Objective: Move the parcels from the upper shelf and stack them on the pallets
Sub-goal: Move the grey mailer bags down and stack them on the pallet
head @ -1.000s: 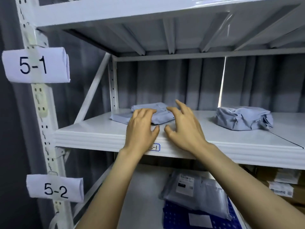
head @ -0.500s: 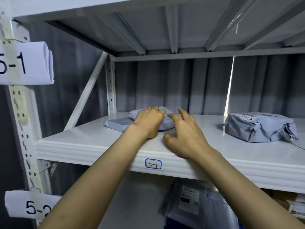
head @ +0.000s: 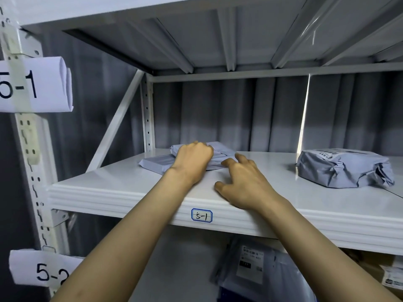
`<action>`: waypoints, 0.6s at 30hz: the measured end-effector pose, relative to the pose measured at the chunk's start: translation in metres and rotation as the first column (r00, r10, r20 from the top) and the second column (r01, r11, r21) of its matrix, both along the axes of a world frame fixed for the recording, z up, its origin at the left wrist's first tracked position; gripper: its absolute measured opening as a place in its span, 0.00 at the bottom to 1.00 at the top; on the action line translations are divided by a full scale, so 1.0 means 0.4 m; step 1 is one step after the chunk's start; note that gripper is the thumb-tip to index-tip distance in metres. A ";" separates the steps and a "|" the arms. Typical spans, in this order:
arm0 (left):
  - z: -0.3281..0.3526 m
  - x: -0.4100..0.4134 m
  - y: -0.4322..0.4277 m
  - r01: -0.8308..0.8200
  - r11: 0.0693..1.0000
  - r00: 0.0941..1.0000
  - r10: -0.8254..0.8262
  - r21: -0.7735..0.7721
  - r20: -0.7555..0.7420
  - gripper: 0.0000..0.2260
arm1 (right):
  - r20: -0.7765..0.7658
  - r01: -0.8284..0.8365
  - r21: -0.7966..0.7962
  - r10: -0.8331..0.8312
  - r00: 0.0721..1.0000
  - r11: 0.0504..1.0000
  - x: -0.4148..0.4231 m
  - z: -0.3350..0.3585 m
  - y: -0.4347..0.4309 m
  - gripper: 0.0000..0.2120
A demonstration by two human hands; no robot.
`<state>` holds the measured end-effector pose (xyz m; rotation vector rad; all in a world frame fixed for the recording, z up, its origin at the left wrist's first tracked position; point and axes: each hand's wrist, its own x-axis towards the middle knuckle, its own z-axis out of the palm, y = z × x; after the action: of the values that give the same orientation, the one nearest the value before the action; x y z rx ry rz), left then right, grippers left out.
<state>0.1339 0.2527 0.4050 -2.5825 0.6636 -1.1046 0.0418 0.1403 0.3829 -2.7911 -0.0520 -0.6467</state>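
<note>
**2 grey parcels on shelf 5-1, 1 of them under the left hand**

2 parcels lie on the white metal shelf board [head: 109, 184], which carries a small blue-bordered sticker [head: 201, 215] reading 5-1 on its front lip. The flat grey plastic parcel [head: 224, 152] sits toward the back left of the board, its thin edge spreading out to the left. The left hand [head: 194, 162] rests on top of it with the fingers curled down over the far side, gripping it. The right hand [head: 242, 186] lies just beside it, palm low on the board, fingers spread and loosely bent, holding nothing; its fingertips reach the parcel's near right corner. Well apart, to the right on the same board, sits the crumpled grey plastic parcel [head: 344, 168] with a printed label on top, touched by neither hand.

On the left upright, 2 rolled white paper tags read 5-1 [head: 35, 86] and 5-2 [head: 41, 269]. On the level below, a blurred grey mailer bag [head: 250, 267] with a white label lies under the board, and a brown cardboard box [head: 390, 275] shows at the right edge.
</note>
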 end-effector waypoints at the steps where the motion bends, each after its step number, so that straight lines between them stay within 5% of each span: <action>1: -0.002 0.002 0.002 -0.007 1.000 1.000 0.007 0.001 0.005 0.13 | -0.005 0.001 0.006 -0.001 1.000 1.000 -0.002 0.000 -0.001 0.27; 6: -0.007 -0.016 0.008 0.135 0.965 0.990 -0.140 -0.225 -0.005 0.07 | -0.019 0.004 0.076 -0.003 1.000 0.997 -0.002 0.000 -0.009 0.28; 12: -0.005 -0.092 0.006 0.412 0.705 0.898 -0.419 -0.577 0.130 0.06 | 0.049 -0.004 0.283 -0.010 0.999 0.959 -0.003 0.002 -0.022 0.32; 18: 0.026 -0.172 0.011 0.584 0.452 0.790 -0.507 -0.674 0.344 0.04 | 0.264 -0.105 0.467 -0.026 0.964 0.878 -0.006 0.004 -0.033 0.36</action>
<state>0.0650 0.2572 0.4154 -3.0099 1.3236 -2.0957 0.0393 0.1270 0.3844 -2.2102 -0.0006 -0.8816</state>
